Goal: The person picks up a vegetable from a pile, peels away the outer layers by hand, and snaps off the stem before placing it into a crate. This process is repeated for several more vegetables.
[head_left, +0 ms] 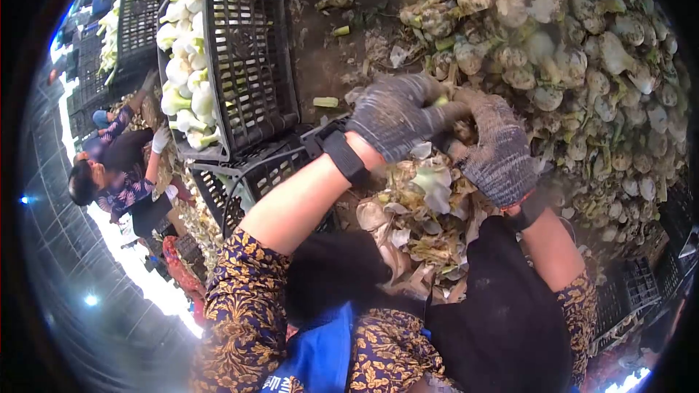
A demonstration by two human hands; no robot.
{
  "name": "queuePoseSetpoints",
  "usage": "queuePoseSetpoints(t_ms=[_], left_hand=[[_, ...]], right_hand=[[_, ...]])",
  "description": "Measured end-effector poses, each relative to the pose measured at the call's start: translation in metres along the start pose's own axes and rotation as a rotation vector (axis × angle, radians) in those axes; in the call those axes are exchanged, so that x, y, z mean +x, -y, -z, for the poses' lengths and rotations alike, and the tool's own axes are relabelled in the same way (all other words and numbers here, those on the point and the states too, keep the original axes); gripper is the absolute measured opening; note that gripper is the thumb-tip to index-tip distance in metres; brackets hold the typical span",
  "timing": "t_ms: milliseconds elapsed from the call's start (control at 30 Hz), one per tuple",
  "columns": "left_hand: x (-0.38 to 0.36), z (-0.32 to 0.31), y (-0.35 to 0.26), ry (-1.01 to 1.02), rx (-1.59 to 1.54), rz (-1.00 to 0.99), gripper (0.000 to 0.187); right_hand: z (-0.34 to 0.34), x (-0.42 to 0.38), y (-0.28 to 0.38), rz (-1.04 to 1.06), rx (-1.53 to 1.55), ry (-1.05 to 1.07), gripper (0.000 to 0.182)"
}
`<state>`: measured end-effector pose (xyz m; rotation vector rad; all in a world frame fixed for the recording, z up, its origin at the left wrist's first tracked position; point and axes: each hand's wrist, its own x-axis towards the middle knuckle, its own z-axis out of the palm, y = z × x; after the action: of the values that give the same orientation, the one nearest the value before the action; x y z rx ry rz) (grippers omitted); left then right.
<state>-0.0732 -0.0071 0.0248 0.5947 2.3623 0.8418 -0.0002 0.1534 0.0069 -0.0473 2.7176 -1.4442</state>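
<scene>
In the head view, my left hand (399, 115) and my right hand (496, 147) meet in front of me, both in grey knit gloves stained with dirt. Their fingers are closed around a garlic bulb (464, 131), mostly hidden between them. A bit of pale green shows at the left fingertips. Below the hands, between my knees, lies a heap of peeled garlic skins (429, 193). A large pile of unpeeled garlic bulbs (553, 51), dirty and with stems on, rises just beyond and to the right of my right hand.
At the left, a black plastic crate (251, 51) filled with clean white garlic rests on another crate (211, 193). Cut stem pieces (325, 102) lie on the dirt floor (320, 73). Other people (109, 178) work farther left, and more crates (633, 287) stand at lower right.
</scene>
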Motion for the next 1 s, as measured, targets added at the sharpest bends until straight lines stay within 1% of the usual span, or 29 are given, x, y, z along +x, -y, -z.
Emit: queuePoseSetpoints(t_ms=[33,67,100,133,167,200,233,267,300,333,367,400,433,467,500,533,567,633,700,733,767,800,833,867,900,933,967,1000], left_hand=[[-0.001,0.001,-0.013,0.093,-0.052,0.112,0.034],[-0.003,-0.006,-0.015,0.094,-0.051,0.118,0.034],[-0.005,-0.013,-0.014,0.041,-0.049,0.086,0.032],[-0.007,-0.016,-0.014,-0.014,-0.045,0.053,0.031],[-0.009,-0.014,-0.019,0.042,-0.17,0.134,0.032],[-0.011,-0.023,-0.016,0.044,-0.168,0.141,0.032],[-0.014,-0.04,-0.007,-0.171,-0.36,0.135,0.034],[-0.019,-0.055,0.003,-0.386,-0.549,0.125,0.036],[-0.031,-0.055,0.012,-0.296,-0.378,0.007,0.042],[-0.038,-0.064,0.012,-0.293,-0.376,0.007,0.042],[-0.043,-0.073,0.005,-0.286,-0.502,0.096,0.04],[-0.047,-0.081,-0.001,-0.277,-0.628,0.187,0.039],[-0.051,-0.088,-0.004,-0.29,-0.623,0.242,0.039],[-0.052,-0.094,-0.001,-0.288,-0.623,0.246,0.039],[-0.052,-0.099,0.003,-0.344,-0.686,0.187,0.037],[-0.052,-0.102,0.007,-0.401,-0.748,0.125,0.035],[-0.052,-0.098,0.001,-0.405,-0.665,0.183,0.032],[-0.052,-0.096,0.001,-0.402,-0.676,0.208,0.033],[-0.055,-0.097,0.007,-0.4,-0.689,0.237,0.035],[-0.057,-0.102,0.015,-0.408,-0.422,0.162,0.035],[-0.059,-0.104,0.019,-0.41,-0.156,0.087,0.035],[-0.054,-0.089,0.004,-0.41,-0.158,0.092,0.035],[-0.047,-0.074,-0.014,-0.32,-0.736,0.474,0.036],[-0.043,-0.064,-0.025,-0.193,-1.31,0.852,0.037],[-0.045,-0.067,-0.021,-0.193,-1.311,0.853,0.037],[-0.048,-0.074,-0.013,-0.187,-1.051,0.676,0.037],[-0.052,-0.083,-0.003,-0.178,-0.79,0.499,0.038],[-0.055,-0.096,0.011,-0.177,-0.791,0.499,0.038]], right_hand=[[0.0,-0.004,-0.005,-0.071,-0.016,0.117,0.039],[-0.001,-0.008,-0.01,-0.143,-0.031,0.236,0.045],[-0.004,-0.013,-0.014,-0.086,-0.053,0.161,0.04],[-0.006,-0.014,-0.016,-0.085,-0.048,0.163,0.04],[-0.008,-0.016,-0.017,-0.179,0.127,0.162,0.037],[-0.008,-0.017,-0.017,-0.275,0.303,0.161,0.033],[-0.006,-0.017,-0.014,-0.464,0.527,0.162,0.024],[-0.005,-0.018,-0.015,-0.465,0.532,0.161,0.024],[-0.003,-0.02,-0.019,-0.391,0.449,0.161,0.022],[0.0,-0.024,-0.025,-0.317,0.366,0.16,0.02],[-0.01,-0.031,-0.045,0.147,-0.136,0.076,0.02],[-0.008,-0.032,-0.044,0.143,-0.135,0.075,0.02],[-0.005,-0.032,-0.041,0.037,-0.08,0.198,0.021],[-0.004,-0.034,-0.039,-0.069,-0.024,0.322,0.024],[-0.006,-0.038,-0.047,0.291,-0.266,0.169,0.028],[-0.008,-0.041,-0.051,0.29,-0.266,0.169,0.028],[-0.009,-0.043,-0.054,0.322,-0.288,0.155,0.028],[-0.011,-0.044,-0.054,0.35,-0.308,0.138,0.028],[-0.01,-0.043,-0.05,0.27,-0.258,0.206,0.029],[-0.009,-0.04,-0.045,0.269,-0.257,0.207,0.029],[-0.007,-0.035,-0.036,-0.107,0.077,0.287,0.029],[-0.007,-0.033,-0.03,-0.487,0.413,0.358,0.03],[-0.008,-0.036,-0.032,-0.489,0.38,0.365,0.034],[-0.012,-0.041,-0.042,-0.49,0.379,0.366,0.034],[-0.019,-0.048,-0.054,-0.374,0.364,0.374,0.036],[-0.023,-0.053,-0.063,-0.259,0.35,0.382,0.038],[-0.021,-0.051,-0.058,-0.26,0.35,0.382,0.038],[-0.018,-0.046,-0.049,-0.017,0.172,0.282,0.032]])
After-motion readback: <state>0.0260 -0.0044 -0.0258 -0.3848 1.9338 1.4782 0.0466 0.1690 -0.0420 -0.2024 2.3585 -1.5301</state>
